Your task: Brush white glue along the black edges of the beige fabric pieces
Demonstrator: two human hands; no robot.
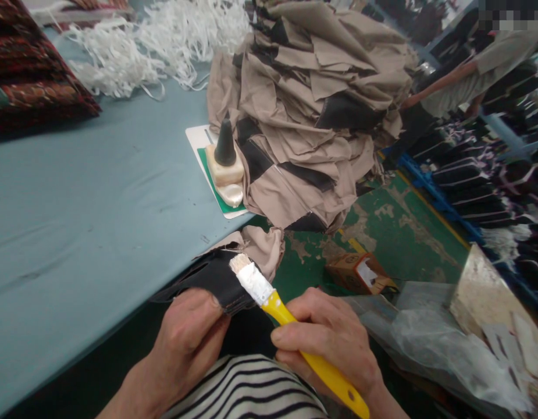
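My right hand (334, 340) is wrapped round the yellow handle of a paintbrush (290, 320), whose metal band and bristles are coated in white. The bristle tip lies over a piece of black and beige fabric (207, 273) at the table's edge; whether it touches the cloth I cannot tell. My left hand (185, 326) pinches the near edge of this fabric, its black part uppermost. Beyond, on a green and white board (203, 166), stands a cream-coloured block-shaped bottle with a black cone top (225, 157). A white blob or cap (230, 195) lies beside it.
A large heap of beige and black fabric (295, 105) covers the table's far right end. White strips (120, 52) and dark red patterned cloth (28, 75) lie on the blue-grey table (77, 192). A cardboard box (351, 272) and plastic sheeting (443, 343) are at right. Another person's arm (443, 84) reaches toward the heap.
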